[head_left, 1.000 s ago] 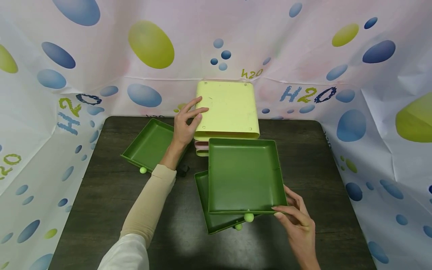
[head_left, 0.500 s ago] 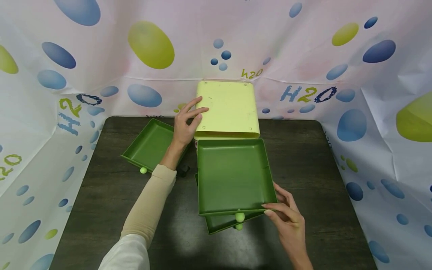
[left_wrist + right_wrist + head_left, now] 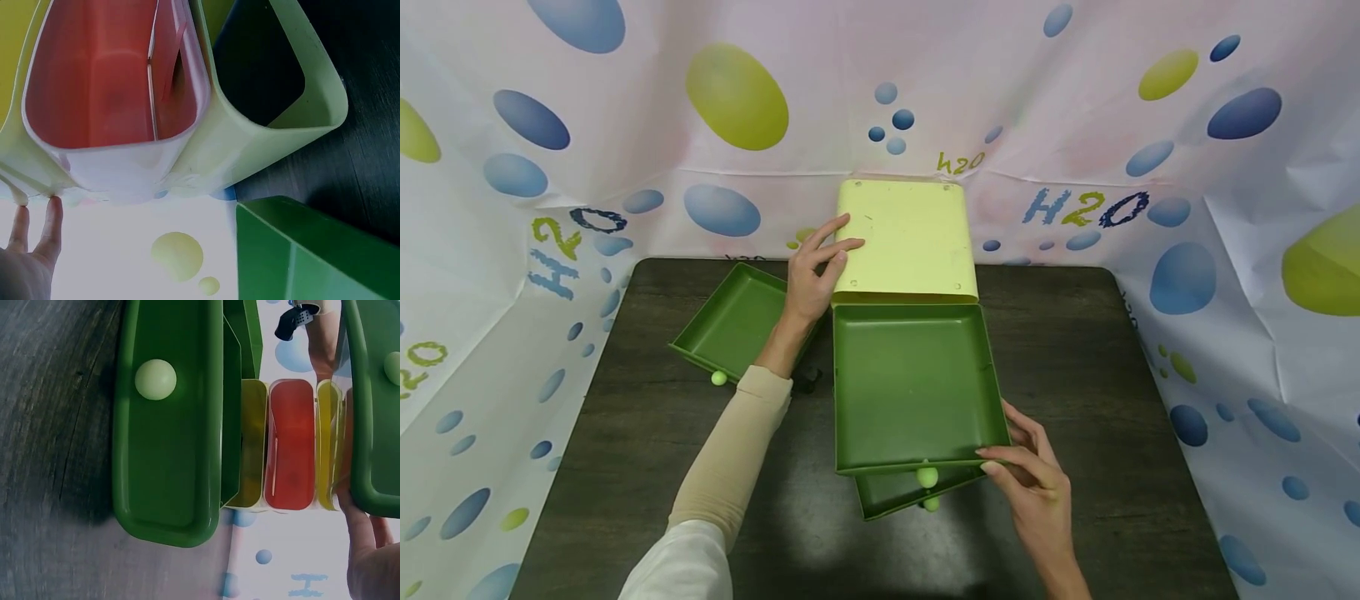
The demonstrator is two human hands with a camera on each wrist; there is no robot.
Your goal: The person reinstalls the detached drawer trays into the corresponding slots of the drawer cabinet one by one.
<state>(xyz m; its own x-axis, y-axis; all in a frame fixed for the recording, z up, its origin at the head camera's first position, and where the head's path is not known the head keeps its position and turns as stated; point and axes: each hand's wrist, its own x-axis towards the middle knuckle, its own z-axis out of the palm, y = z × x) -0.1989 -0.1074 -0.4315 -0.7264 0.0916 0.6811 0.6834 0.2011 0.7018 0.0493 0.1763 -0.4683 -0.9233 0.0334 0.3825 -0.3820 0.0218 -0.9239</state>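
A stacked drawer unit with a pale yellow top (image 3: 906, 242) stands at the back; the left wrist view shows its pink middle compartment (image 3: 119, 81) and pale green one (image 3: 312, 106), both hollow. My left hand (image 3: 811, 279) rests with nearly straight fingers on the unit's upper left side. My right hand (image 3: 1033, 492) pinches the front right corner of a green drawer (image 3: 917, 383) with a round light green knob (image 3: 927, 477). That drawer hovers level, its rear edge close to the unit's front; whether they touch, I cannot tell. Beneath it, partly hidden, lies a second green drawer (image 3: 887, 496).
Another green drawer (image 3: 737, 321) lies askew on the dark wooden table (image 3: 625, 467), left of the unit, partly behind my left forearm. A patterned white sheet (image 3: 1037, 50) hangs behind and along both sides of the table.
My right hand has carried the green drawer left and slightly back, lining it up in front of the unit. It now covers more of the drawer below. My left hand has stayed put.
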